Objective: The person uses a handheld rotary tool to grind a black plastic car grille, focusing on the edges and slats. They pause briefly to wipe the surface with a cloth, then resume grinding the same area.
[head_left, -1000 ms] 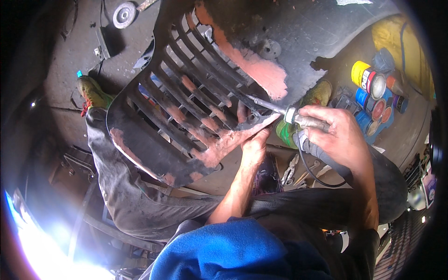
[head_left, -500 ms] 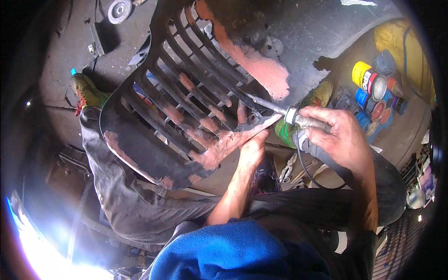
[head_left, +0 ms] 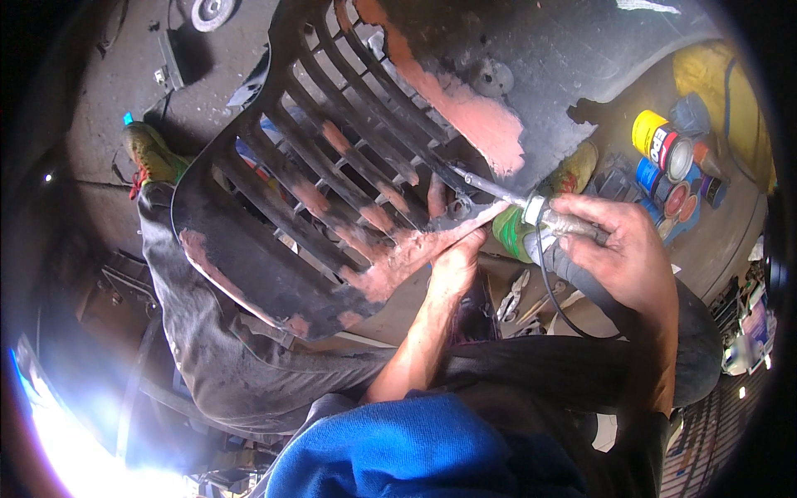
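Observation:
A black slatted plastic car grille (head_left: 241,241) with pink, sanded-looking patches lies tilted across my lap, joined to a larger dark panel (head_left: 548,100). My left hand (head_left: 457,261) grips the pink-patched strip at its lower right corner from beneath, thumb on the edge and the other fingers mostly hidden behind it. Held like a pen in my right hand (head_left: 618,249) is what looks like a soldering iron (head_left: 502,189), with a metal barrel, pale collar and grey wrapped handle. Its barrel points left over the corner slats; whether the tip touches plastic I cannot tell.
Several paint or filler cans, one of them yellow (head_left: 652,133), stand right of the panel. A black cord (head_left: 552,299) loops below my right hand. Pliers (head_left: 512,297) lie on the floor between my legs. A small wheel (head_left: 212,12) lies at the far left.
My right hand and the soldering iron have shifted slightly right. The grille and panel appear almost unmoved, and my left hand keeps its grip.

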